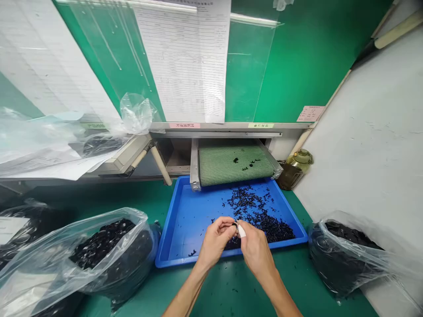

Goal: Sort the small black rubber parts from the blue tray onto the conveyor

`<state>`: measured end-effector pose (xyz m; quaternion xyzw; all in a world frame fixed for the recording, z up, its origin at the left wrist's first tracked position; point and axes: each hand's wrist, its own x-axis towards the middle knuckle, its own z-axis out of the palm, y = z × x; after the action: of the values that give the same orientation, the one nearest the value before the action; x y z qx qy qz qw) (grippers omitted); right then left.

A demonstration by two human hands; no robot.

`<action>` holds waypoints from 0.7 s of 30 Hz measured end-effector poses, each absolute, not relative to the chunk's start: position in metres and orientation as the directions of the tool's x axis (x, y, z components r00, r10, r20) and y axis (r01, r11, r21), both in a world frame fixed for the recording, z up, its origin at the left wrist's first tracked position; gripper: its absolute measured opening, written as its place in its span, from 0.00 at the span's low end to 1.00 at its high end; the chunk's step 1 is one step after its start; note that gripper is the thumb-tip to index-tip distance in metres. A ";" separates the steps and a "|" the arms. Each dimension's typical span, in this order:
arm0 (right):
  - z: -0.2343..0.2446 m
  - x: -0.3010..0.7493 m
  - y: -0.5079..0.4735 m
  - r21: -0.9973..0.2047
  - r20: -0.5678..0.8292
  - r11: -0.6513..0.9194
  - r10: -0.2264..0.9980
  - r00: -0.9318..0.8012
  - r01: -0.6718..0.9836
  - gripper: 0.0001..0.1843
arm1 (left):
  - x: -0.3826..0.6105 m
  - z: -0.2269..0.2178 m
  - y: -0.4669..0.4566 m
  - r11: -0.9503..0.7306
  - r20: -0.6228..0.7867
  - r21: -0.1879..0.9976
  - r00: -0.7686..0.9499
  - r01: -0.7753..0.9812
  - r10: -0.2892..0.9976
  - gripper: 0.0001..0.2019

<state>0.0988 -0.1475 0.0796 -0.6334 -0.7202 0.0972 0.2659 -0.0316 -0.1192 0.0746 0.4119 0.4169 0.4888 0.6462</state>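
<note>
Over the front of a blue tray (161, 246), my two hands meet at the fingertips. My left hand (214, 242) is closed in a pinch on a small black part (235, 225), which looks round; its exact kind is too small to tell. Close against it, my right hand (257, 248) has its fingertips pressed together at the same part, with a white finger cover (242, 231) on one digit. What lies between the right fingertips is mostly hidden. Many small black pieces (276, 226) are heaped in the tray's right half, partly behind my hands.
A green ribbed conveyor belt (228, 169) carrying a few black bits ends above the tray. Clear bags of black parts stand left (112, 251) and right (346, 255). A yellowish jar (294, 169) is by the wall. Papers (191, 61) hang on the green panel (297, 66).
</note>
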 end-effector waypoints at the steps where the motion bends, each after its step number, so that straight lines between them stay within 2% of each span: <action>1: 0.075 0.103 -0.143 -0.525 0.234 0.151 0.972 -0.029 0.838 0.21 | -0.030 0.071 -0.114 0.204 -0.162 0.932 0.157 -0.301 0.974 0.14; 5: 0.057 0.120 -0.134 -0.611 0.153 0.074 0.988 0.026 0.788 0.25 | -0.024 0.065 -0.079 0.306 -0.275 0.847 0.136 -0.434 0.952 0.12; 8: 0.045 0.131 -0.132 -0.634 0.077 0.023 0.997 0.033 0.773 0.28 | -0.014 0.074 -0.038 0.317 -0.263 0.785 0.177 -0.532 0.948 0.09; 10: 0.037 0.136 -0.132 -0.635 0.046 0.005 0.998 0.031 0.772 0.30 | 0.000 0.083 -0.006 0.191 -0.144 0.899 0.145 -0.394 0.979 0.06; 12: 0.027 0.141 -0.132 -0.633 0.031 0.000 0.999 0.025 0.774 0.32 | 0.019 0.091 0.025 -0.006 0.019 0.994 0.119 -0.112 0.993 0.06; 13: 0.022 0.143 -0.132 -0.635 0.024 -0.002 0.999 0.023 0.773 0.32 | 0.030 0.095 0.040 -0.091 0.088 0.996 0.119 0.023 0.989 0.07; 18: -0.003 0.151 -0.132 -0.661 0.020 0.014 1.000 -0.002 0.750 0.34 | 0.074 0.100 0.098 -0.311 0.265 0.880 0.172 0.359 0.949 0.07; 21: -0.009 0.154 -0.132 -0.671 0.000 0.013 1.000 -0.017 0.742 0.36 | 0.085 0.098 0.116 -0.391 0.312 0.779 0.238 0.490 0.920 0.04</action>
<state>0.1538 -0.1320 -0.0090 -0.6543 -0.6654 0.2561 0.2521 0.0852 0.1159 0.0985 0.7371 0.4780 0.3903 0.2754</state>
